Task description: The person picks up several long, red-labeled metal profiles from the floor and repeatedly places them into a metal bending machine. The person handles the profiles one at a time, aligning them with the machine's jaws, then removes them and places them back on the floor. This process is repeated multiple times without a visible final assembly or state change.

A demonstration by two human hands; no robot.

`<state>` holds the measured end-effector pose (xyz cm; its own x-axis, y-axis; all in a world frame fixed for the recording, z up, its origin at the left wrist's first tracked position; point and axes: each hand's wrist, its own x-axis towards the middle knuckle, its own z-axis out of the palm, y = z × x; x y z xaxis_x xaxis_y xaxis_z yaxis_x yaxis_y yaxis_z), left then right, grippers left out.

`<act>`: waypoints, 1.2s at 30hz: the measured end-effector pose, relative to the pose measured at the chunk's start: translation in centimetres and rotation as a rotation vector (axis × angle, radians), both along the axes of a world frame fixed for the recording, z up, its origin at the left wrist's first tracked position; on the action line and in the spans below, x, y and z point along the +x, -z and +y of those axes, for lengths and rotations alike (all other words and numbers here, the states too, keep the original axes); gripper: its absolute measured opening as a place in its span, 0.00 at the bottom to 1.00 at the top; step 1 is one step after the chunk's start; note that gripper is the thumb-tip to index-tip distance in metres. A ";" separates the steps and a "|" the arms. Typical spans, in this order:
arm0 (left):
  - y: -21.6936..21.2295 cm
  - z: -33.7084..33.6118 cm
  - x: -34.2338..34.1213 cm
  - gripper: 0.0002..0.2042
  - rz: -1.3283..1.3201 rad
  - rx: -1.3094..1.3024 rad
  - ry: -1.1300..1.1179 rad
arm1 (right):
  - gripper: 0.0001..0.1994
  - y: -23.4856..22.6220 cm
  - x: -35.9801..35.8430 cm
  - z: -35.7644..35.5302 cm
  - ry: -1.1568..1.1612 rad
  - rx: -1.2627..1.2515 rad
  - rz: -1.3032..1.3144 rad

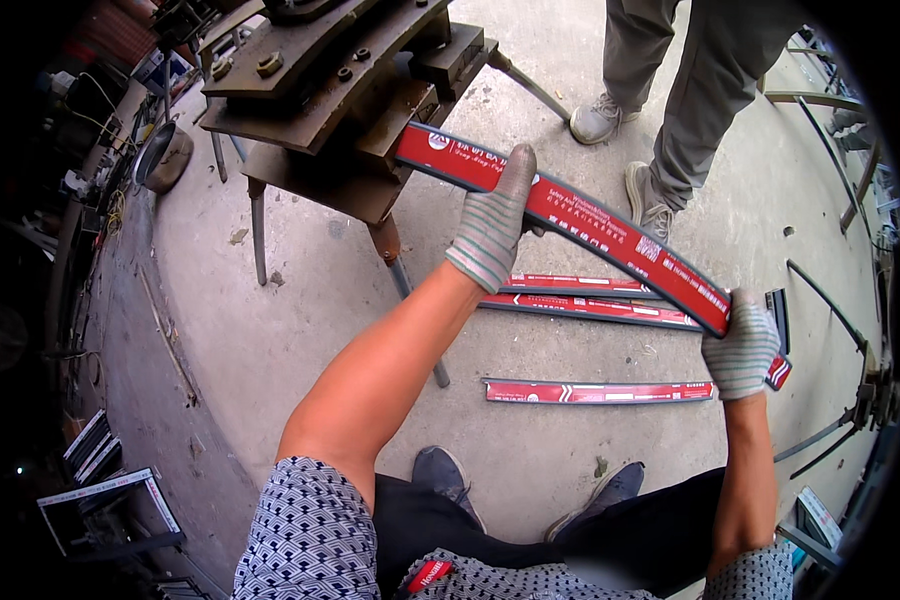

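Note:
A long dark grey profile bar (610,240) with red printed film on its face slants down from the machine toward the right. My left hand (495,222), in a striped grey knit glove, is closed around the bar left of its middle, thumb across the top. At the lower right end, my right hand (745,345), gloved alike, grips the bar. Its upper left end meets the heavy brown steel machine (385,150); whether it sits inside a slot cannot be seen.
Under the held bar, red-filmed profiles (595,310) lie on the concrete floor, with another profile (600,393) nearer me. A person in grey trousers (715,100) stands beyond. The machine has splayed legs (388,250). A metal pan (163,158) is at left; frames (110,510) lie lower left.

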<state>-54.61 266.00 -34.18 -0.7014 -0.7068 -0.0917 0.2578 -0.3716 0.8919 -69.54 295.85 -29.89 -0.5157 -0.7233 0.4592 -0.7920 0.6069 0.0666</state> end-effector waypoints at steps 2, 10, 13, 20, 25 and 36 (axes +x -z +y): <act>-0.1 0.1 0.3 0.20 -0.030 -0.018 -0.022 | 0.10 -0.1 -0.1 -0.2 -0.042 0.013 0.021; 0.0 0.3 -0.4 0.19 -0.020 0.004 -0.035 | 0.10 0.3 -1.2 0.0 0.002 0.040 -0.016; -0.4 0.3 0.1 0.19 -0.038 -0.004 -0.022 | 0.10 0.4 -1.0 -0.3 0.000 0.046 -0.026; -0.3 0.2 -0.1 0.19 -0.022 0.005 -0.007 | 0.09 0.1 -1.0 -0.1 -0.005 0.049 -0.021; -0.2 0.2 -0.4 0.18 -0.010 0.033 -0.010 | 0.08 0.1 -0.9 -0.1 0.036 0.066 -0.054; 0.0 0.2 -0.7 0.17 0.020 0.067 -0.060 | 0.08 0.2 -1.1 0.0 0.018 0.072 -0.062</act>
